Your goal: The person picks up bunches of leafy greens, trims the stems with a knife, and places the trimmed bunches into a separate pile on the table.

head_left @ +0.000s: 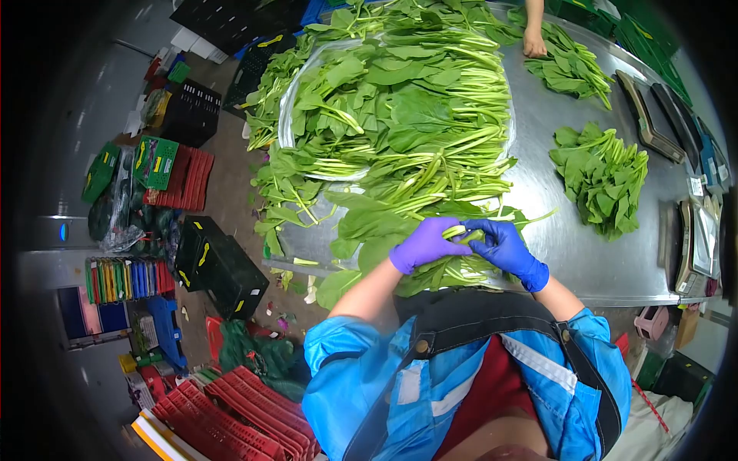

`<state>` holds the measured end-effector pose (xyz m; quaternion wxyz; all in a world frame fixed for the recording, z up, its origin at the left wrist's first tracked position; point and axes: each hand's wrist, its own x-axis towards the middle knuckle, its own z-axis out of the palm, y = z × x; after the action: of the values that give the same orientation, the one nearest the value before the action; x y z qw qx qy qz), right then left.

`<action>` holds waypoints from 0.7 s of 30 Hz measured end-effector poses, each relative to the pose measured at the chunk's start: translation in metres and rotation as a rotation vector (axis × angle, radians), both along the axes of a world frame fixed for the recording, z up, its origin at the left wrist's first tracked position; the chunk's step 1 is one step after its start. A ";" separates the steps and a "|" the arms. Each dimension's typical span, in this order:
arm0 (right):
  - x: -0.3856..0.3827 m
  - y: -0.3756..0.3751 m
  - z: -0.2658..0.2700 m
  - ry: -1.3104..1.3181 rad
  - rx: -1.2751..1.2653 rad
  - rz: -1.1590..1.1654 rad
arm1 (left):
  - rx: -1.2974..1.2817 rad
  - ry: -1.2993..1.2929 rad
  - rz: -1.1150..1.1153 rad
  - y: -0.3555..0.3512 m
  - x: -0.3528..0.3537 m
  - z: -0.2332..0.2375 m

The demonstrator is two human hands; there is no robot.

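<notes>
My left hand (pixel 430 244), in a purple glove, is closed around a few stalks of leafy greens (pixel 453 231) near the table's front edge. My right hand (pixel 505 250), gloved in blue, pinches the cut ends of the same stalks; the fingertips partly hide them. Broad leaves (pixel 365 227) spread out to the left of my left hand. Just beyond both hands lies a large heap of leafy greens (pixel 419 115), most stems pointing right. Right of the heap, a separate bunch of greens (pixel 603 177) rests on the metal table (pixel 530 165).
Another person's bare hand (pixel 534 42) touches a second bunch (pixel 569 65) at the far side. Scales (pixel 696 242) stand along the right edge. Black crates (pixel 219 265), red crates (pixel 231 415) and green crates (pixel 156 163) sit on the floor at left.
</notes>
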<state>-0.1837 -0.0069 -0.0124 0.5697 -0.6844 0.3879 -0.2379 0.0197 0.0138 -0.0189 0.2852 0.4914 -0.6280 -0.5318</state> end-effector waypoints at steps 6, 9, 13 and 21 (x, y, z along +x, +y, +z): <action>0.011 0.004 0.003 -0.019 -0.095 -0.076 | -0.069 -0.149 -0.208 -0.019 0.012 -0.001; 0.001 -0.001 -0.028 0.083 -0.160 -0.099 | -0.228 -0.334 -0.225 -0.026 0.014 0.011; -0.040 -0.016 -0.053 0.282 0.033 -0.077 | -0.534 -0.562 0.013 -0.049 0.054 -0.020; -0.028 -0.023 -0.041 0.322 -0.142 -0.179 | -0.327 -0.608 0.170 -0.045 0.054 -0.078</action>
<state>-0.2117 -0.0301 -0.0530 0.4273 -0.7147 0.5156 -0.2019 0.0735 -0.0309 -0.0972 0.2034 0.6253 -0.7180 -0.2282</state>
